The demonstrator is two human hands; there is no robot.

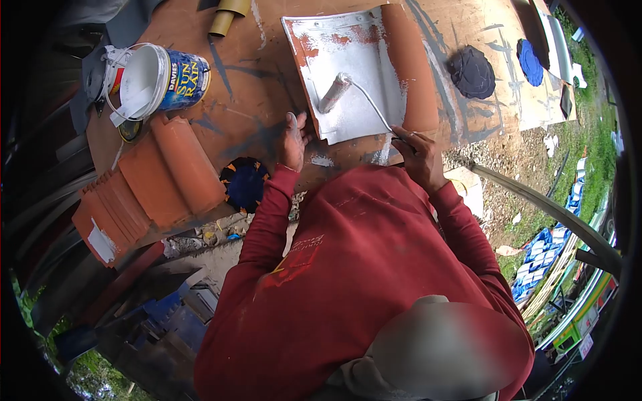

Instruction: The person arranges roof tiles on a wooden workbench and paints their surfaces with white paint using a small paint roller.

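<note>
My right hand [419, 159] is closed round the handle of a small paint roller [335, 93] at the lower right corner of a roof tile [418, 80]. The roller's head rests on the tile's flat part, which is mostly covered in white paint. Bare terracotta shows along the raised right edge and in patches near the top left. My left hand [293, 142] is just off the tile's lower left side, holding nothing, fingers up and apart.
A Davies Sun Rain paint bucket [186, 80] stands on the table [247, 87] at left. Stacked terracotta tiles [167, 174] lie below it, beside a round dark blue pad [245, 185]. Dark cloth [472, 72], blue cloth [529, 62] and a tape roll [228, 17] lie farther off.
</note>
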